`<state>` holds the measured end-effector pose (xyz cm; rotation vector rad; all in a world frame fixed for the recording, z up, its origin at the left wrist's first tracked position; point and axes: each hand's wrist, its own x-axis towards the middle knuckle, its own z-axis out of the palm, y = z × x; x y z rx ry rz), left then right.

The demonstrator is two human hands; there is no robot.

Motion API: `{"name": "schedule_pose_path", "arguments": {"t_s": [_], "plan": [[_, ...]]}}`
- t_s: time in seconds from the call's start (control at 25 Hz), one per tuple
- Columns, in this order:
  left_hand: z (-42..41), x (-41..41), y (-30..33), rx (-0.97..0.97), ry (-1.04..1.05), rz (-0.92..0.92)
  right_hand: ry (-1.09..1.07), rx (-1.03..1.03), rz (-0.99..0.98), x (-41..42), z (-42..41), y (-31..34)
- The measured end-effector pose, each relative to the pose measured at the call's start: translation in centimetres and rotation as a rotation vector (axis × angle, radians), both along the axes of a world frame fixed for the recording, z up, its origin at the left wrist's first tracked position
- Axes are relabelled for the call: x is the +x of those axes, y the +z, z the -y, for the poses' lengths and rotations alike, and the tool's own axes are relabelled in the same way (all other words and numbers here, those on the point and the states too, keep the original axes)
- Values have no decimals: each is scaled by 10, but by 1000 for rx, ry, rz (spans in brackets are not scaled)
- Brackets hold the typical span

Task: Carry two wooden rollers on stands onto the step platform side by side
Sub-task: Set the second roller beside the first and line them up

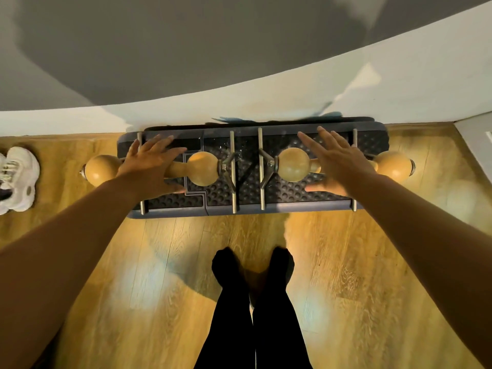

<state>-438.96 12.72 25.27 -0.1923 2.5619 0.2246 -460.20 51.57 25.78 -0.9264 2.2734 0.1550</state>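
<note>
Two wooden rollers with bulbous ends rest on metal stands, end to end along the dark studded step platform [221, 194]. The left roller [203, 169] spans the platform's left half, with its outer bulb hanging past the edge. The right roller [292, 165] spans the right half, its outer bulb past the right edge. My left hand [153, 166] hovers over the left roller's thin middle with fingers spread. Over the right roller's middle, my right hand [335, 162] is spread the same way. Neither hand grips anything.
The platform sits against a white skirting board and grey wall on a wooden floor [346, 262]. A white sneaker [17, 179] lies at the left. My legs and feet in black [253, 265] stand just in front of the platform.
</note>
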Motion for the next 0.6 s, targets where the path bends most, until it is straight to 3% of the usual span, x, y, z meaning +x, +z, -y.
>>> {"name": "schedule_pose_path", "arguments": {"t_s": [0.24,0.36,0.6], "plan": [[17,-13,-7,201,43,184,54,77,62,-17,8,-10],[21,-21,-6,168,9,284,76,90,57,-18,8,-9],[10,-22,-5,133,9,247,76,60,41,-17,6,-10]]}}
